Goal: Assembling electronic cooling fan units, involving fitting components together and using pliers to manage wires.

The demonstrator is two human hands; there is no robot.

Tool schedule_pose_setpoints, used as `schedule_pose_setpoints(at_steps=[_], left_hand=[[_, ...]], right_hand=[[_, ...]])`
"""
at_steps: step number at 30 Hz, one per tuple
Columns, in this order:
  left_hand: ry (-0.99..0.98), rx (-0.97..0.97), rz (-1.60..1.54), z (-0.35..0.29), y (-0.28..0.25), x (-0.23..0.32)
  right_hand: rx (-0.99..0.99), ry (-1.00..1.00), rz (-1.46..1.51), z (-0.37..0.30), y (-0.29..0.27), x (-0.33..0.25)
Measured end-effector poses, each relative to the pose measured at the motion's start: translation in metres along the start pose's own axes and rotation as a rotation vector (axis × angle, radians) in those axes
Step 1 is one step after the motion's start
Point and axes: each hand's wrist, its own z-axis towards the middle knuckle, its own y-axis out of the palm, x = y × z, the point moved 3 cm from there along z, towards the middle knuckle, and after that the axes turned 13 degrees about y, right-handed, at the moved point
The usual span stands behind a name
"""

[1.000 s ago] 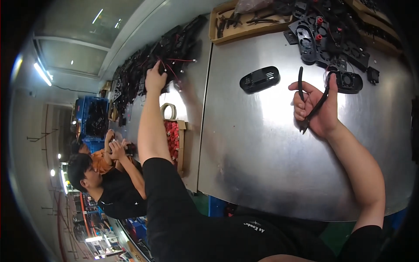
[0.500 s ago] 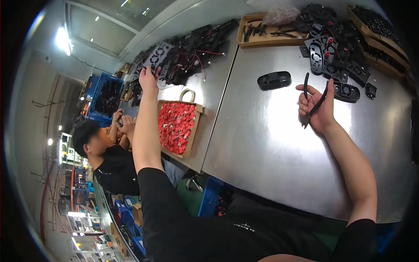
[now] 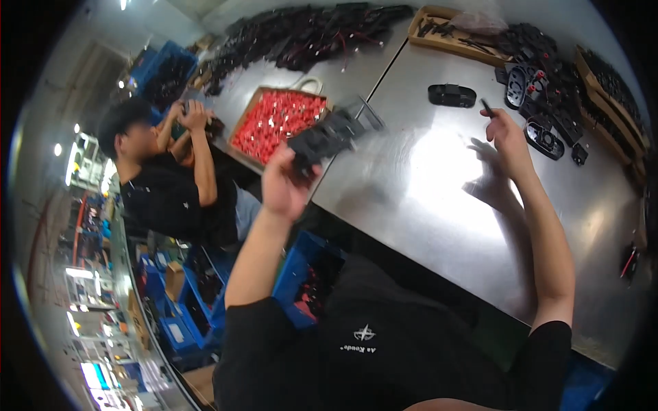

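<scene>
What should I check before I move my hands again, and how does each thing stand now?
1. Left hand has a grip on the black frame: ok, fingers and thumb are at its near end.
2. Black frame undamaged: cannot tell, it is blurred.
3. Right hand holds the dark tool: ok, one end sticks out past the fingers.
4. Tool's working end in sight: not ok, the hand hides it.
5. Black oval housing lies flat on the steel table: ok.
6. Frame clear of the cardboard box: cannot tell, they overlap in this view.
</scene>
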Motion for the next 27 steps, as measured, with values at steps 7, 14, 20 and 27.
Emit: schedule_pose_setpoints(at_steps=[7, 14, 20, 27], left_hand=[[-0.24, 0.185, -0.403, -0.167, -0.035, -0.088], [-0.195, 0.088, -0.261, -0.189, -0.068, -0.079], [-0.024, 0.184, -0.127, -0.169, -0.073, -0.047], [0.037, 0.215, -0.054, -0.157, -0.088, -0.036]], right_hand=[[0.053, -0.367, -0.932, -0.025, 0.043, -0.026], [-0.354, -0.669, -0.517, 0.014, 0.223, -0.144], [-0.448, -0.789, -0.688, 0.082, 0.357, -0.18], [-0.293, -0.672, -0.989, 0.07, 0.368, -0.193]])
